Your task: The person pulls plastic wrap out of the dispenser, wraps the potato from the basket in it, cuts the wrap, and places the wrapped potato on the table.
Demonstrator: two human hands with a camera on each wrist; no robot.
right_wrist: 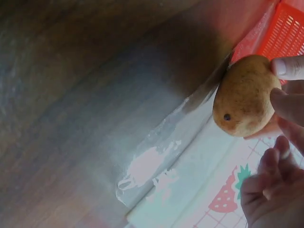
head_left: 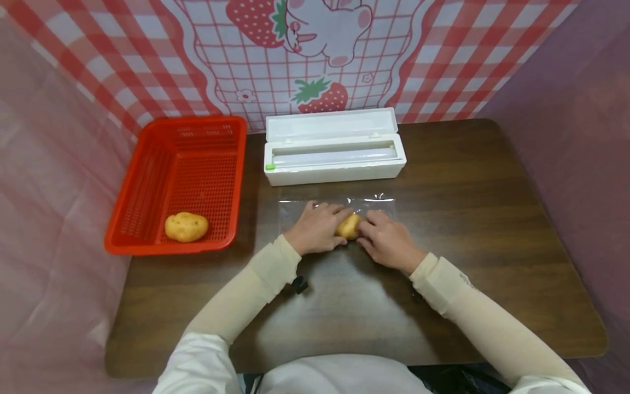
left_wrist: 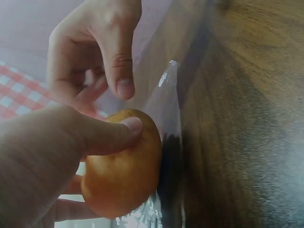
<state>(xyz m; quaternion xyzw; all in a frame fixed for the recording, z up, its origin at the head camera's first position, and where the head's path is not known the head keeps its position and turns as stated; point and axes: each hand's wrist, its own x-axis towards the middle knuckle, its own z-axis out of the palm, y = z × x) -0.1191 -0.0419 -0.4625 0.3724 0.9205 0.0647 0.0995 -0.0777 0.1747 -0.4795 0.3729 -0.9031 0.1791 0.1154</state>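
A yellow-brown potato (head_left: 349, 226) is between the two hands, over a sheet of clear plastic film (head_left: 376, 203) on the table. My left hand (head_left: 319, 227) grips it; in the left wrist view the thumb (left_wrist: 130, 127) lies on the near side, with fingers behind. Close by on the right is my right hand (head_left: 389, 239), its fingers loosely bent and nothing visible in them. In the left wrist view its thumb hangs just above the potato (left_wrist: 124, 166). The right wrist view shows a dark spot on the potato (right_wrist: 247, 95).
A red plastic basket (head_left: 231, 219) on the left holds another potato (head_left: 186, 227). Behind the film stands a white film dispenser box (head_left: 334, 174), lid raised, with a roll inside. A checked strawberry backdrop (head_left: 418, 60) closes off the back of the wooden table (head_left: 492, 262).
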